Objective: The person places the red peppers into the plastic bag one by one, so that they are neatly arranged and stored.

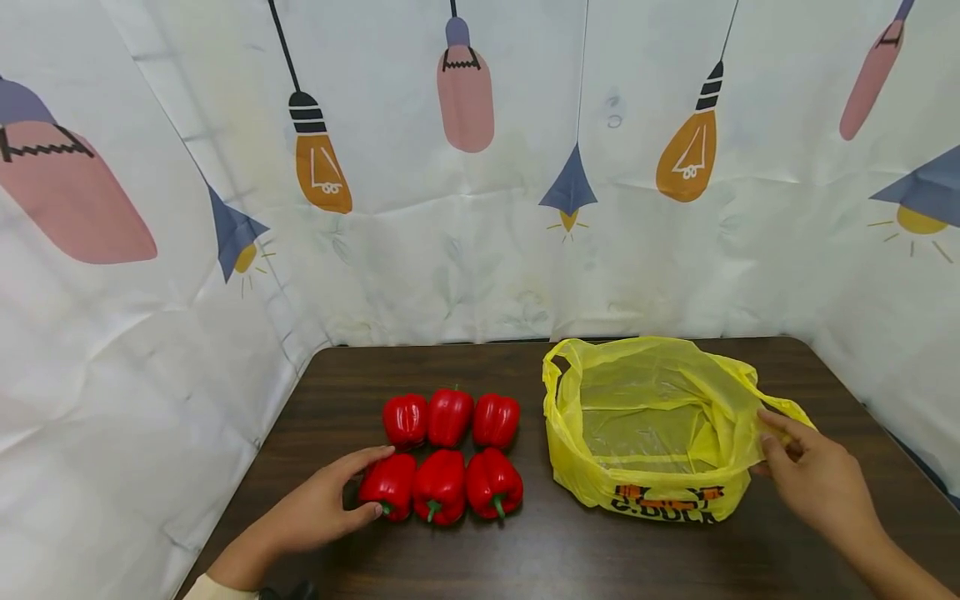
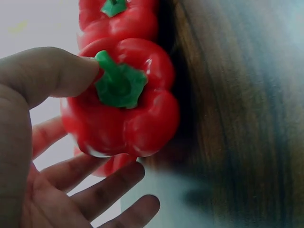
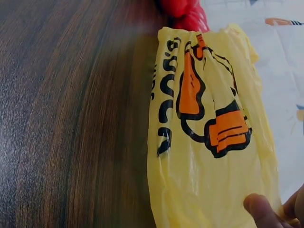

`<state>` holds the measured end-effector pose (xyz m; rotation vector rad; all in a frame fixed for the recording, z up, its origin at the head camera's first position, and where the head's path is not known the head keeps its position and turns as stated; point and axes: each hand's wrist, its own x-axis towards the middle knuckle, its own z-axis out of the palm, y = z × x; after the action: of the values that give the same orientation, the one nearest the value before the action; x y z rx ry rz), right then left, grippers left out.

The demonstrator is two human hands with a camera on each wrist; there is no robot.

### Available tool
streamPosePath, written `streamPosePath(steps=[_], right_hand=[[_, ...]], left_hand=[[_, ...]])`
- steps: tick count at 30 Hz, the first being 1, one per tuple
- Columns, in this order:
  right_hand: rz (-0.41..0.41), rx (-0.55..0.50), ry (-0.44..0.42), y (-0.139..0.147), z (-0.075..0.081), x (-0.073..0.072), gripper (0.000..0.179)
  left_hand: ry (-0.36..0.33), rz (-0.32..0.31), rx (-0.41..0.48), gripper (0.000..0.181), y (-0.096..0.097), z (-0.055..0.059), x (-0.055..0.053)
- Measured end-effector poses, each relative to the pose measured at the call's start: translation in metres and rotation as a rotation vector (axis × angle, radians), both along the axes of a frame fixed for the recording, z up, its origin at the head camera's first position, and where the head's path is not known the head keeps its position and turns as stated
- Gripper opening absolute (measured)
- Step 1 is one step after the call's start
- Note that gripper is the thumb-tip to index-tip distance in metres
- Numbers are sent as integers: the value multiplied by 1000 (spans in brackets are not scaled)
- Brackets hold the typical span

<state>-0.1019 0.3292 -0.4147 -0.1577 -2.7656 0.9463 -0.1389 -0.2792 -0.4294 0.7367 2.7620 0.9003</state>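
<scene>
Several glossy red bell peppers with green stems lie in two rows of three on the table. My left hand spans the nearest-left bell pepper, thumb at its stem end and index finger over its far side. In the left wrist view, the thumb touches this pepper by its stem, while the other fingers spread below it. A yellow plastic bag stands with its mouth wide apart to the right. My right hand pinches the bag's right rim below the handle loop, between thumb and fingers.
The peppers' back row includes a middle pepper touching its neighbours. A dark wood-grain table carries everything. Behind it and along its sides hangs a white cloth printed with lamps and bulbs.
</scene>
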Motion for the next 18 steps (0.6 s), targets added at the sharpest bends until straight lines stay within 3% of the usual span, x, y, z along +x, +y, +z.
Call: streamPosePath(steps=[10, 18], right_hand=[[-20, 7, 10, -4, -1, 0, 49], [-17, 10, 11, -5, -3, 0, 50]], left_hand=[[-164, 14, 118, 70, -7, 0, -11], [-276, 41, 234, 73, -11, -2, -12]])
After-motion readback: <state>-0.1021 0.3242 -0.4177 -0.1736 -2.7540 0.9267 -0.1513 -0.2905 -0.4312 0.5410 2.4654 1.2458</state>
